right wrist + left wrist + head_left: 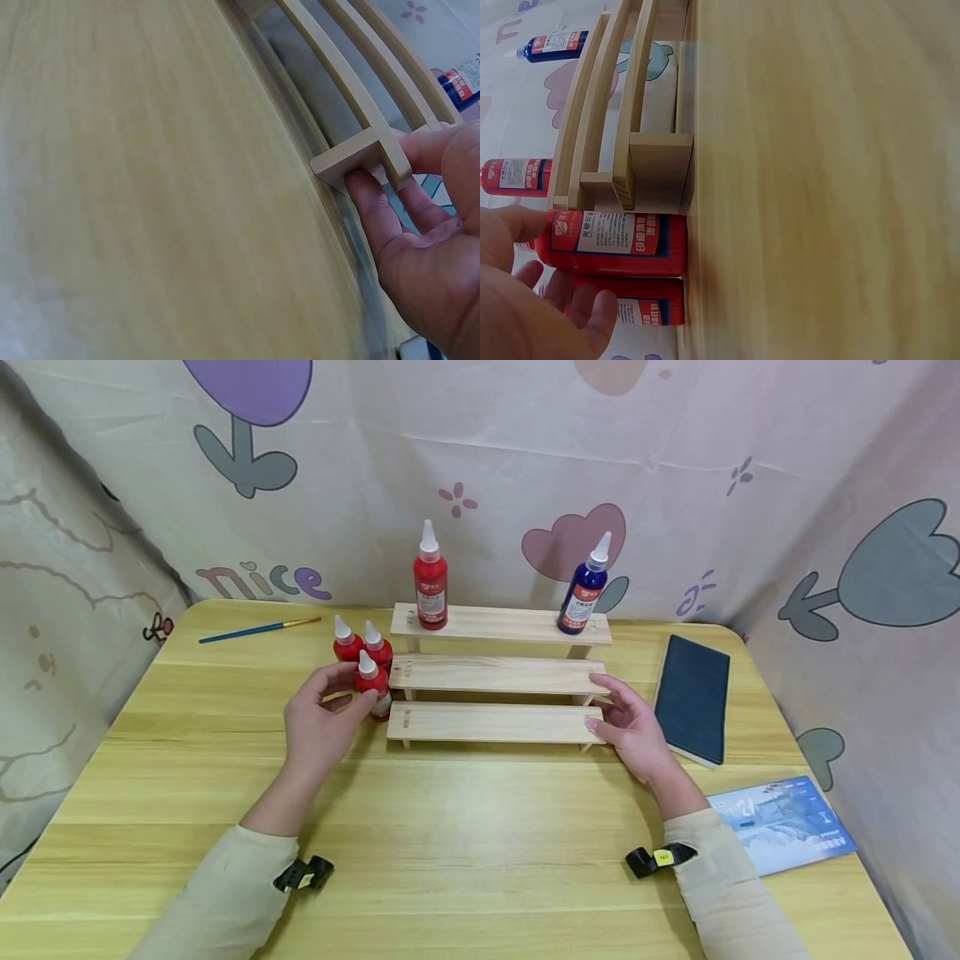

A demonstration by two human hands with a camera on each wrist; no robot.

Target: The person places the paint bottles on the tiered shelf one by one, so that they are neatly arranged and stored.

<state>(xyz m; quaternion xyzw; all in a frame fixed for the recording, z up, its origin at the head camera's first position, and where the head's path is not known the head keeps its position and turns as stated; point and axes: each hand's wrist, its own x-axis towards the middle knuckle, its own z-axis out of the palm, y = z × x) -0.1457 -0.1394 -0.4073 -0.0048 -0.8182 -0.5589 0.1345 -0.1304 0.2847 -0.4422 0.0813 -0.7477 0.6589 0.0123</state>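
Front red bottle (372,680) stood on table (480,868) by wooden rack's (495,723) left end, left hand (321,714) part-closed, pinching its upper part; right hand (636,735) part-curled, gripped rack's right end; two red bottles (347,648) just behind, blue bottle (582,597) on top tier, dark notebook (693,700) right

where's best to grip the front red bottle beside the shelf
Probably the upper body of the front red bottle, below its white nozzle, from the left: the bottle stands upright and straight-sided, the wooden shelf crowds its right, and two other red bottles stand behind.
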